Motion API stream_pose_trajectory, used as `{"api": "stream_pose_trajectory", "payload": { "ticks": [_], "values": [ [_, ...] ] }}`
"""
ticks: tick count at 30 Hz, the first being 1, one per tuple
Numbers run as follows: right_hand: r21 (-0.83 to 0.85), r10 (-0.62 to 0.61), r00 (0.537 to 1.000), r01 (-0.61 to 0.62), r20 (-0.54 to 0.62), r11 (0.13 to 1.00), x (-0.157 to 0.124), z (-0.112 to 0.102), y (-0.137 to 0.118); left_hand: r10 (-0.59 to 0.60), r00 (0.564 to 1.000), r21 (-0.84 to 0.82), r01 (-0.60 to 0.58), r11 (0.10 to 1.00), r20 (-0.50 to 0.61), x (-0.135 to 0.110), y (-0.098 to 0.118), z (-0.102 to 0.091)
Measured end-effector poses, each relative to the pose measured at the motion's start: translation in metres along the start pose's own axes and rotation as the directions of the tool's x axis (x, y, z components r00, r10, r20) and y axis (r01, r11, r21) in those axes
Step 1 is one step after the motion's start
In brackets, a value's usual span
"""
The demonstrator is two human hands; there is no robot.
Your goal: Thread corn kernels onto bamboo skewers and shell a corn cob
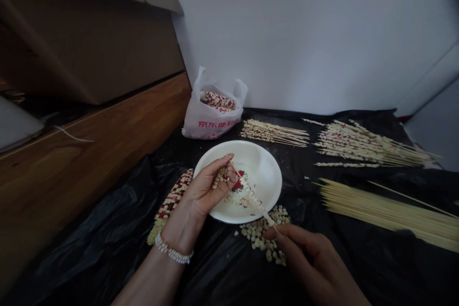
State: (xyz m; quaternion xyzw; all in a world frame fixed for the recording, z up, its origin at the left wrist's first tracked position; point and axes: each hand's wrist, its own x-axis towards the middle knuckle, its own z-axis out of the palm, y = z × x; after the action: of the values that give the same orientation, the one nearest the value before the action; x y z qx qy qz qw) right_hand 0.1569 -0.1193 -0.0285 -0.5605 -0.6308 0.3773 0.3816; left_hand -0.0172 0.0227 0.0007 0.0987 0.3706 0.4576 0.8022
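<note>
A multicoloured corn cob (171, 203) lay on black plastic sheeting (89, 244), just left of a white plate (267, 169). Above the plate, the left hand (205, 187) curled narrowly around a small clump of corn kernels (220, 178), keeping them close to the tip of a bamboo skewer (253, 199). Kernels sat in a tight row along the skewer, which slanted across the plate. The right hand (304, 253) pinched its lower end firmly, just beyond a heap of loose kernels (263, 238). Farther right lay bare bamboo skewers (387, 213).
</note>
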Motion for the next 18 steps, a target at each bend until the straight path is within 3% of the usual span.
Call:
{"api": "stream_pose_trajectory", "payload": {
  "ticks": [18],
  "values": [
    [-0.056,-0.062,0.995,0.058,-0.073,0.997,-0.002,0.0,0.008,-0.09,0.995,0.167,0.084,0.982,0.032,-0.006,-0.016,0.003]
  ]
}}
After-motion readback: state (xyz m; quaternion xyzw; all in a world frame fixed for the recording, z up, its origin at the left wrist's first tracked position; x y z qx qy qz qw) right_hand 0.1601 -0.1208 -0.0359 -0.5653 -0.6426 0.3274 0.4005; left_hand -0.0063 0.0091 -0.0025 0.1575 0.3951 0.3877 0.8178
